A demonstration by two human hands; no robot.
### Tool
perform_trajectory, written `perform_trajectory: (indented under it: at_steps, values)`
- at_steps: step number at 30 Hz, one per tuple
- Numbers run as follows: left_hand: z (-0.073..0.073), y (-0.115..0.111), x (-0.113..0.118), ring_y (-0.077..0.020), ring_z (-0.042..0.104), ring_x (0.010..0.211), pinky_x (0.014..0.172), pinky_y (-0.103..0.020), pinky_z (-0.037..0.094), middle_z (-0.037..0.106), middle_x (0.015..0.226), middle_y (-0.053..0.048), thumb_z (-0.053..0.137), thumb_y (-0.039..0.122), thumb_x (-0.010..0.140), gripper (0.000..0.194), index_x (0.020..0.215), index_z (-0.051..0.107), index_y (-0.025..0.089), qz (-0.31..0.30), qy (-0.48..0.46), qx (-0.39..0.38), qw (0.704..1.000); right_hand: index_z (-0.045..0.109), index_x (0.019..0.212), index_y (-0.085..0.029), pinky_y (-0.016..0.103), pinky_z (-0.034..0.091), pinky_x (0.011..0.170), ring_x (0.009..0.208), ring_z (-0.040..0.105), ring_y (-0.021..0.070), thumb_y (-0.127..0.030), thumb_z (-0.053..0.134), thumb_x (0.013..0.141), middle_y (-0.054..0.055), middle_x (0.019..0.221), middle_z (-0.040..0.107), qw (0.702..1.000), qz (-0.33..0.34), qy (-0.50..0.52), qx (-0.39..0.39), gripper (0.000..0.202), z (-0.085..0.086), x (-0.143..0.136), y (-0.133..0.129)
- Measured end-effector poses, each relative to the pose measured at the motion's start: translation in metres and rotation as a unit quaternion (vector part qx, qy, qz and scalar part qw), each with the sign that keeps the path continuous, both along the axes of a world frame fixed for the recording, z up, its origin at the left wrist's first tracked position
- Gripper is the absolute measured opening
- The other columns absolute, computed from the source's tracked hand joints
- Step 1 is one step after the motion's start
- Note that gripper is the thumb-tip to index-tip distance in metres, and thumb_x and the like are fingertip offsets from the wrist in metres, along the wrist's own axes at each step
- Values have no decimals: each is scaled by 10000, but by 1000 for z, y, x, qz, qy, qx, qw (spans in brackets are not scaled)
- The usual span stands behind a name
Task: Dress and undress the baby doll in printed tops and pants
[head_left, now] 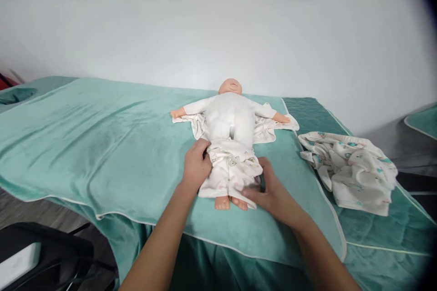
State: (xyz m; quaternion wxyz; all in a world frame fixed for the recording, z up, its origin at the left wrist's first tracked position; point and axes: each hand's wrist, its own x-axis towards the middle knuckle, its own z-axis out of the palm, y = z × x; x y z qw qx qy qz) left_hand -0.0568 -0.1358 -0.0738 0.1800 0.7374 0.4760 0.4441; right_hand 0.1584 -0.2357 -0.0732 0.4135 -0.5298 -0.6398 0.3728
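A baby doll [230,111] with a white cloth body lies on its back, arms spread, head toward the wall. White patterned baby pants [229,166] cover its legs, bunched around the thighs, and its bare feet show below the cuffs. My left hand [198,163] pinches the waistband at the left side. On the right side, my right hand [268,186] is closed around the pants, its thumb by the lower leg. Beneath the doll's arms and back a white baby shirt [268,129] lies spread open.
Green velvety covers [119,145] spread over the bed. At the right lies a crumpled white patterned cloth [362,173]. A white wall [218,36] rises behind the bed. A black object with a white device [20,261] stands at lower left.
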Motion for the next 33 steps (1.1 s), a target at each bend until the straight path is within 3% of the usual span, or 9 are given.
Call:
perform_trajectory:
  at_steps: [4,9,12,16,20,24,28,33]
  values:
    - [9,20,17,-178,490,742,674,-301,347,512,748,2,426,3,691,226,745,442,222,18,38,58,997,403,1245,-240,378,475,927,1105,531,232,-448,734,806,78,1204,524,999,-49,-1,-4,588,-1,-3,17]
    - [6,48,26,-178,475,698,633,-300,326,529,727,4,459,19,709,208,749,469,224,45,29,35,998,436,1236,-234,429,439,1001,1184,505,249,-442,693,840,88,1226,549,998,-50,10,49,516,-5,2,57]
    - [2,55,25,-172,474,699,638,-296,332,531,733,7,457,32,721,194,759,477,221,47,15,26,998,465,1214,-236,420,442,981,1143,525,241,-449,689,843,70,1184,570,996,-62,11,62,482,-9,4,68]
    - [6,40,20,-161,475,679,630,-287,343,516,695,19,457,49,717,168,722,468,217,30,-8,-6,1000,496,1176,-232,381,450,910,1049,543,222,-461,685,843,50,1110,588,993,-86,4,82,446,-12,4,66]
    - [9,0,9,-157,446,637,600,-289,320,471,634,23,456,49,685,169,658,426,213,-13,14,-42,999,514,1127,-223,336,445,840,962,540,200,-450,683,846,32,1050,598,991,-91,-4,93,399,-14,4,64]
    - [3,-32,3,-159,450,650,606,-291,326,472,660,15,438,48,699,169,676,418,215,-42,25,-39,998,537,1054,-221,297,427,774,869,525,174,-427,673,858,3,957,593,990,-95,-6,105,316,-10,4,65]
    - [-3,-33,4,-158,437,637,594,-288,318,461,660,16,430,51,711,172,688,399,218,-20,25,-38,999,561,893,-217,283,406,705,766,503,158,-432,634,886,-20,831,574,987,-110,-31,113,227,-5,2,56]
    - [-6,-29,5,-143,436,630,589,-267,329,458,645,26,443,78,730,141,683,428,210,-9,-17,-63,998,621,852,-210,306,446,732,797,557,181,-414,566,932,13,848,625,993,-54,-42,100,226,-5,0,24]
